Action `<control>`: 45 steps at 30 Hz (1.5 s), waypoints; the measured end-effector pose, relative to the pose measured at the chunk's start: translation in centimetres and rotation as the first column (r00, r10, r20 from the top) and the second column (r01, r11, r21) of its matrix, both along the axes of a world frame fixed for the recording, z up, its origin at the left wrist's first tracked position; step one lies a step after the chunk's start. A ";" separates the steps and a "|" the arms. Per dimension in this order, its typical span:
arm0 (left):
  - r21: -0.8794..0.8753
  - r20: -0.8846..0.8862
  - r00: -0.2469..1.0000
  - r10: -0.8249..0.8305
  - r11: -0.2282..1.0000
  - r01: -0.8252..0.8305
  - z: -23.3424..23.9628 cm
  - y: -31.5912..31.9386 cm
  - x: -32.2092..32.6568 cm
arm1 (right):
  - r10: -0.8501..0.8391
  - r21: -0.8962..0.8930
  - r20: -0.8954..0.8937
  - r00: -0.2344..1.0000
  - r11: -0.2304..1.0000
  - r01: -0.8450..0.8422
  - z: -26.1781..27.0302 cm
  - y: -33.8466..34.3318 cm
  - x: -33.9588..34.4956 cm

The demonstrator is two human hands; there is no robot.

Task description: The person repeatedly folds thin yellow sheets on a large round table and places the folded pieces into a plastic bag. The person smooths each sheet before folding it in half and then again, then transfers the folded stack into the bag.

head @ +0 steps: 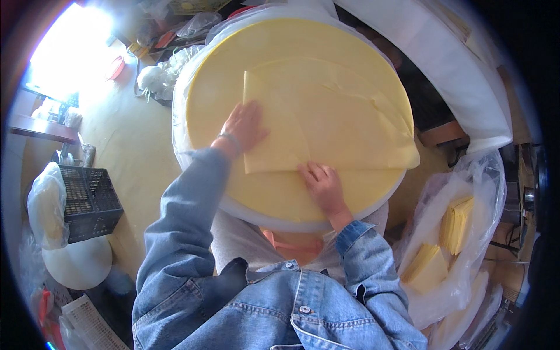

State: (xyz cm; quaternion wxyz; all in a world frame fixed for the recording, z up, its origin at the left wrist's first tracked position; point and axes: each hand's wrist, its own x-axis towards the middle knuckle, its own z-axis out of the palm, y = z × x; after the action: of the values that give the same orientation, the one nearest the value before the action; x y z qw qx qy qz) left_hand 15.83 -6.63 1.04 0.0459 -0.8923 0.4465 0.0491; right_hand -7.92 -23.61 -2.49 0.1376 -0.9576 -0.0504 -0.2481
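A large round stack of thin yellow sheets [271,197] lies before me on a plastic-lined round support. The top sheet [341,118] is folded over, with a straight edge on the left and another along the front. My left hand [247,127] lies flat on the sheet's left fold, fingers spread and slightly blurred. At the front fold rests my right hand [323,186], its fingers bent over the edge. Whether they pinch the sheet or only press on it is hidden. Wrinkles run along the sheet's right side, where a corner overhangs the stack.
To the right, a clear plastic bag [463,284] holds folded yellow sheets [457,223] in bundles. White cloth [455,65] curves along the back right. A black plastic crate [94,203] stands on the left, near a white round-topped object [78,262]. White plastic bags [162,78] lie at the back left.
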 end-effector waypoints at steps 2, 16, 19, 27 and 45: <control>-0.007 -0.002 0.999 0.041 0.999 -0.041 -0.2 -1.0 2.4 | 0.009 0.010 -0.035 0.999 1.000 -0.008 0.4 0.1 -0.1; -0.102 -0.089 0.990 0.109 0.988 -0.117 -1.6 0.2 0.3 | -0.010 0.017 -0.173 0.985 1.000 0.013 1.4 0.4 -0.3; -0.163 -0.164 0.973 0.162 0.968 -0.189 -1.2 2.6 -5.1 | 0.016 0.059 -0.114 0.993 0.998 -0.009 0.9 0.2 -0.3; -0.163 -0.083 0.971 0.224 0.958 -0.235 -0.7 3.2 -8.4 | 0.014 0.017 -0.102 0.995 1.000 -0.012 0.4 -0.2 -1.0; -0.418 0.067 0.947 -0.314 0.853 0.313 -1.0 -6.2 -16.3 | -0.424 0.810 -0.492 0.760 -0.542 0.222 -1.2 -14.4 -4.8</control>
State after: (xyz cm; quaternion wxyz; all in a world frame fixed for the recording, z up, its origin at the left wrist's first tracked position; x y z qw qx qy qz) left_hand -0.43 -12.83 -0.01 -0.1421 -0.7959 0.5859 -0.0555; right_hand -12.68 -38.04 -3.73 0.7527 -0.3443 0.4945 -0.2652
